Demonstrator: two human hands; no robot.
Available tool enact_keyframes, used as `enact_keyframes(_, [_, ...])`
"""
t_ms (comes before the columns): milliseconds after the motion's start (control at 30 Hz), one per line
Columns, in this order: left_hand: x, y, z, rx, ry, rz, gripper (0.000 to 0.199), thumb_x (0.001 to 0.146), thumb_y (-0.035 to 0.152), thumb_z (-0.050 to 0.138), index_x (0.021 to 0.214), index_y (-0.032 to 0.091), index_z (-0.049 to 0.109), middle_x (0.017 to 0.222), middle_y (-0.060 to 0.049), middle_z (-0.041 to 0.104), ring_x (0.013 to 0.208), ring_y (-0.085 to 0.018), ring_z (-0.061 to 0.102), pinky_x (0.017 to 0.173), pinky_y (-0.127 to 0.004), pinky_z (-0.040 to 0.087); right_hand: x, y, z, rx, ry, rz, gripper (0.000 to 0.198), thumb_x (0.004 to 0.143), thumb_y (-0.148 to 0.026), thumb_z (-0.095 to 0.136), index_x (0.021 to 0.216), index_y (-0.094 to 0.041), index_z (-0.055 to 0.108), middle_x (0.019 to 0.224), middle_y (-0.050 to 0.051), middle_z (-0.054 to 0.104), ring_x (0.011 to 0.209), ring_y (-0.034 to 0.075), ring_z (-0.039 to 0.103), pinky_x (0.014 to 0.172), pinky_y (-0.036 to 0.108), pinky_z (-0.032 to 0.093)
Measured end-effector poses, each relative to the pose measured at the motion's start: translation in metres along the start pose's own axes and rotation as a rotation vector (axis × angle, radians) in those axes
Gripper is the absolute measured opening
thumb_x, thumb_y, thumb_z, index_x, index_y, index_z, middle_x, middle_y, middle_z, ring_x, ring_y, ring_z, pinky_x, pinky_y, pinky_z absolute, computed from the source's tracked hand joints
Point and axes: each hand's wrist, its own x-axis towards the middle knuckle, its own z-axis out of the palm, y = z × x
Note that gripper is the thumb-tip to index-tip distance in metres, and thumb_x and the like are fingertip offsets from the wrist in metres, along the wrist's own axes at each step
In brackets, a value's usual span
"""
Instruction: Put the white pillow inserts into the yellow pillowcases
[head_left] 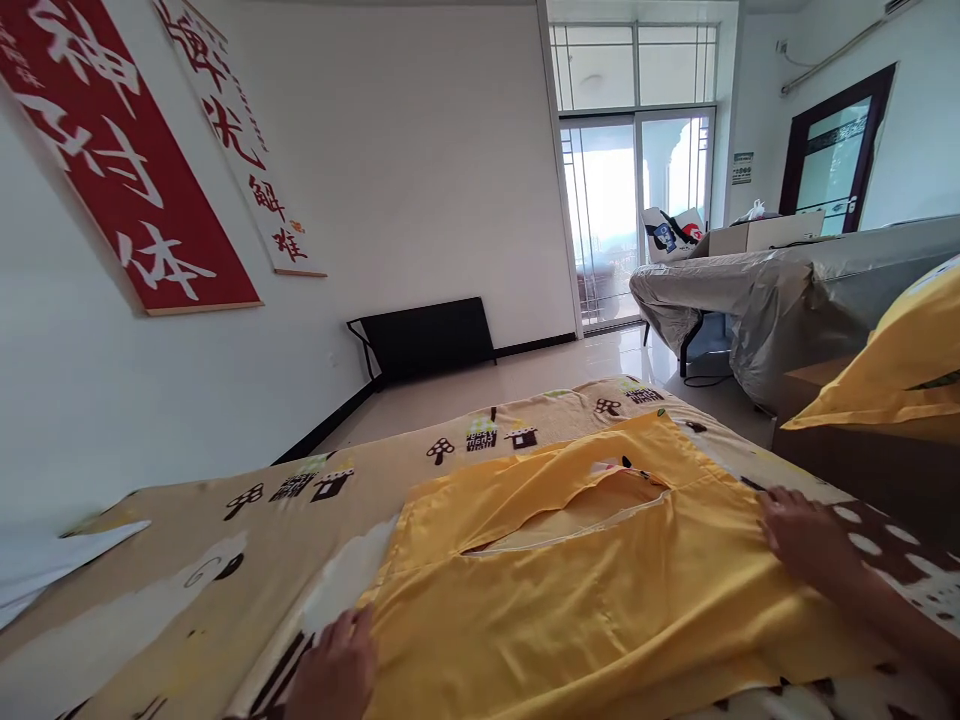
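Note:
A yellow pillowcase (pixel 555 610) lies spread out on the bed, its surface creased. A long slit with a pale edge gapes open across its upper part, showing the inside. At its left edge, my left hand (pixel 334 665) has its fingers closed on the fabric. On the opposite side my right hand (pixel 806 540) grips the right edge, its fingers bent over the cloth and the thumb hidden. Beneath the pillowcase is a beige patterned blanket (pixel 285 530) with mushroom and house prints.
More yellow fabric (pixel 892 360) rests on a brown box (pixel 817 400) at the right. Behind it stands a plastic-covered table (pixel 750 275) bearing a carton (pixel 780 232). A folded black frame (pixel 431 340) leans against the far wall. White cloth (pixel 60 565) lies at the bed's left.

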Motion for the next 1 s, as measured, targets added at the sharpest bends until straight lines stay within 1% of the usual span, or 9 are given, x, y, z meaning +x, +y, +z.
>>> enact_keyframes(100, [0.036,0.058,-0.011,-0.333,-0.102,0.184,0.042,0.087,0.017,0.026,0.116,0.010,0.056,0.120,-0.015,0.058,0.113,-0.024,0.051,0.096,-0.039,0.036,0.031,-0.048,-0.012,0.179,-0.096,-0.164,0.022,0.083,-0.013,0.041,0.091,-0.015,0.062,0.099,0.015,0.062,0.096,0.028,0.056,0.083,0.039,0.038])
enact_keyframes(200, [0.065,0.108,-0.007,-0.423,-0.124,0.297,0.040,0.090,0.024,0.029,0.120,0.016,0.054,0.123,-0.009,0.058,0.116,-0.018,0.050,0.098,-0.034,0.033,0.055,-0.091,-0.011,0.392,-0.167,-0.331,0.028,0.088,-0.020,0.038,0.104,-0.017,0.061,0.110,0.012,0.062,0.106,0.025,0.054,0.090,0.038,0.035])
enact_keyframes(267, [0.073,0.126,0.003,-0.447,-0.107,0.322,0.038,0.091,0.027,0.029,0.118,0.019,0.055,0.121,-0.008,0.059,0.114,-0.017,0.051,0.096,-0.033,0.034,0.061,-0.108,-0.002,0.511,-0.186,-0.395,0.032,0.090,-0.028,0.037,0.111,-0.018,0.059,0.119,0.011,0.059,0.113,0.023,0.050,0.096,0.038,0.032])
enact_keyframes(433, [0.073,0.120,0.033,-0.482,-0.002,0.275,0.030,0.090,0.031,0.033,0.091,0.019,0.061,0.101,-0.007,0.062,0.100,-0.020,0.055,0.088,-0.035,0.037,0.054,-0.117,0.032,0.697,-0.215,-0.296,0.049,0.094,-0.042,0.025,0.127,-0.017,0.052,0.131,0.011,0.053,0.121,0.022,0.047,0.102,0.040,0.030])
enact_keyframes(633, [0.076,0.103,0.047,-0.443,0.049,0.180,0.027,0.088,0.030,0.037,0.084,0.022,0.063,0.098,-0.005,0.062,0.101,-0.021,0.055,0.088,-0.038,0.036,0.050,-0.115,0.040,0.704,-0.145,-0.253,0.041,0.092,-0.034,0.032,0.119,-0.015,0.057,0.125,0.011,0.057,0.117,0.023,0.050,0.100,0.040,0.032])
enact_keyframes(733, [0.075,0.103,0.043,-0.397,0.024,0.136,0.029,0.087,0.026,0.035,0.094,0.021,0.063,0.104,-0.007,0.062,0.104,-0.022,0.054,0.090,-0.040,0.035,0.054,-0.116,0.042,0.684,-0.019,-0.271,0.035,0.091,-0.028,0.035,0.112,-0.015,0.059,0.126,0.012,0.055,0.119,0.023,0.047,0.101,0.040,0.032])
enact_keyframes(800, [0.074,0.105,0.036,-0.367,0.007,0.135,0.032,0.086,0.024,0.035,0.104,0.023,0.061,0.119,-0.009,0.058,0.115,-0.023,0.049,0.093,-0.042,0.032,0.062,-0.119,0.045,0.669,0.056,-0.299,0.032,0.092,-0.027,0.035,0.104,-0.017,0.062,0.128,0.011,0.054,0.119,0.024,0.047,0.099,0.041,0.032])
enact_keyframes(867, [0.075,0.108,0.023,-0.328,-0.038,0.187,0.033,0.086,0.023,0.034,0.104,0.025,0.062,0.134,-0.008,0.049,0.126,-0.023,0.040,0.097,-0.045,0.028,0.076,-0.123,0.044,0.662,0.099,-0.327,0.031,0.092,-0.027,0.034,0.096,-0.019,0.064,0.128,0.011,0.054,0.117,0.024,0.048,0.097,0.042,0.033])
enact_keyframes(1000, [0.096,0.120,-0.003,-0.284,-0.159,0.356,0.035,0.089,0.030,0.031,0.108,0.026,0.060,0.133,-0.007,0.052,0.123,-0.021,0.045,0.097,-0.042,0.030,0.125,-0.137,0.038,0.681,0.035,-0.302,0.032,0.094,-0.026,0.032,0.106,-0.018,0.061,0.115,0.011,0.062,0.109,0.022,0.053,0.095,0.039,0.034])
